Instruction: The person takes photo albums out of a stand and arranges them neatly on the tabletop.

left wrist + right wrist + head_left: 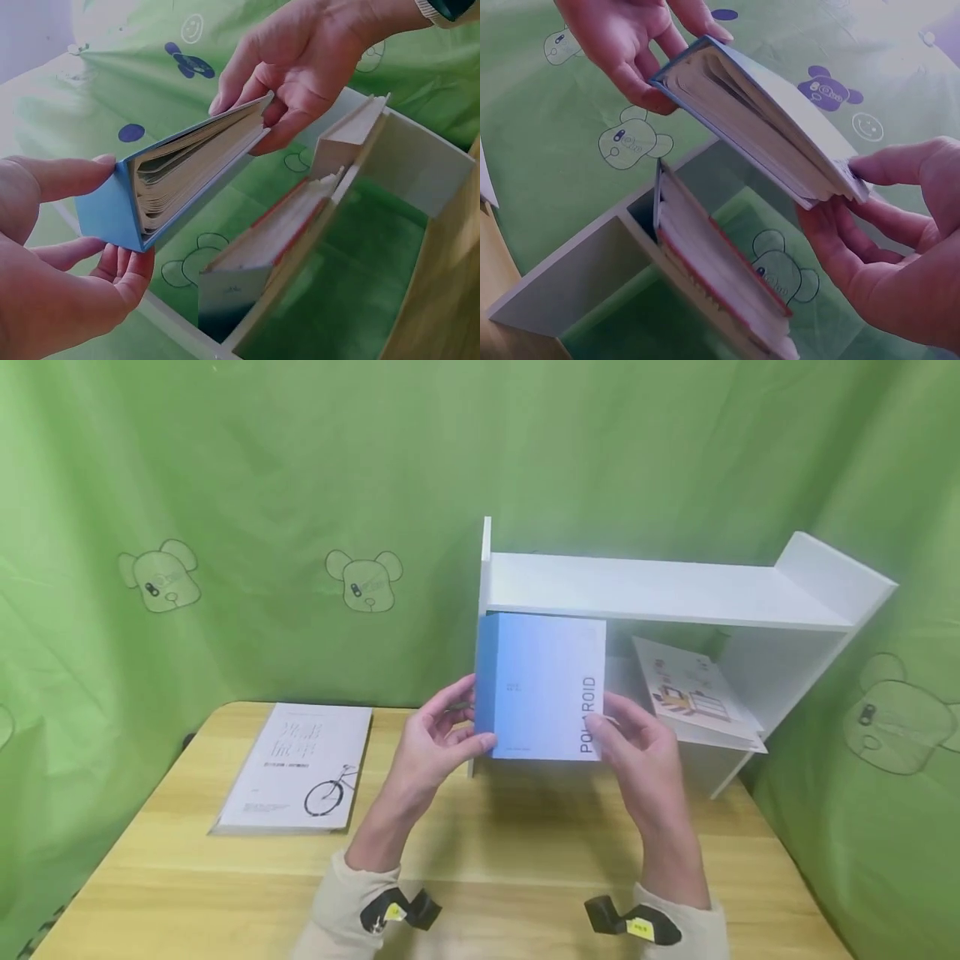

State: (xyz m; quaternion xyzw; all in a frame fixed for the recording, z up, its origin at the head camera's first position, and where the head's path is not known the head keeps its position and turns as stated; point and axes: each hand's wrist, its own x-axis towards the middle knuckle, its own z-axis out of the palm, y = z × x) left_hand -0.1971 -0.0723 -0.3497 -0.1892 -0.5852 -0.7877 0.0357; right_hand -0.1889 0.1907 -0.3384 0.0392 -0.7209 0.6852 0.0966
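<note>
A blue-to-white photo album point(547, 685) with POLAROID printed along its right side is held up in front of the white shelf unit point(637, 583). My left hand point(431, 739) grips its blue spine edge, thumb on the front cover and fingers behind. On the opposite edge my right hand point(647, 752) pinches the covers near the lower corner. From the left wrist view, the album's point(199, 165) thick pages show slightly fanned between the covers. Below the album in that view, a book with red cover edges point(277, 232) stands on the shelf board.
A white book with a bicycle drawing point(296, 768) lies on the wooden table point(450, 893) at left. Inside the shelf unit at right, an illustrated white book point(693, 689) leans at a slant. Green curtain point(300, 460) hangs behind and on both sides.
</note>
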